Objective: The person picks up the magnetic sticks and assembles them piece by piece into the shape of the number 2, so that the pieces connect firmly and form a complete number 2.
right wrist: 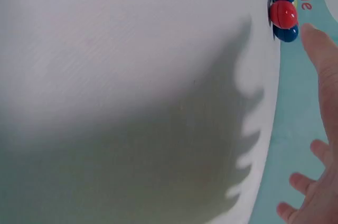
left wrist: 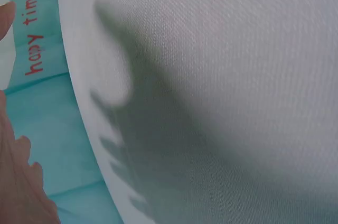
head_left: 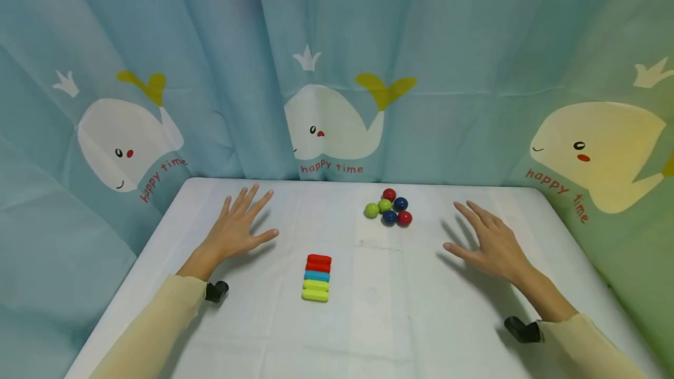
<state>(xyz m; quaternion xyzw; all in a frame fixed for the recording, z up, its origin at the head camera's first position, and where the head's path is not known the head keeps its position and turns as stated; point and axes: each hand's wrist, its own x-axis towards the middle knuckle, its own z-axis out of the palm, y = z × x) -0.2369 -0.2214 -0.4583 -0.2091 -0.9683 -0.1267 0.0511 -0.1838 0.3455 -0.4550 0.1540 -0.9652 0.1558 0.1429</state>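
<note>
My left hand (head_left: 234, 230) hovers over the left side of the table with its fingers spread and nothing held. On the other side, my right hand (head_left: 492, 244) is raised too, fingers apart and holding nothing. Between them lies a column of short coloured sticks (head_left: 316, 278): red at the far end, a blue one in the middle, yellow-green at the near end. Farther back and nearer the right hand sits a cluster of glossy balls in red (head_left: 404, 218), green (head_left: 371, 210) and dark blue (head_left: 389, 217). The right wrist view shows some balls (right wrist: 283, 14) beyond the thumb.
A white cloth covers the table (head_left: 368, 320), and its far edge meets a blue-green curtain (head_left: 453, 28) printed with whales. The curtain also runs along both sides. Black wrist pieces (head_left: 522, 329) stick out at both sleeves. Hand shadows fall on the cloth.
</note>
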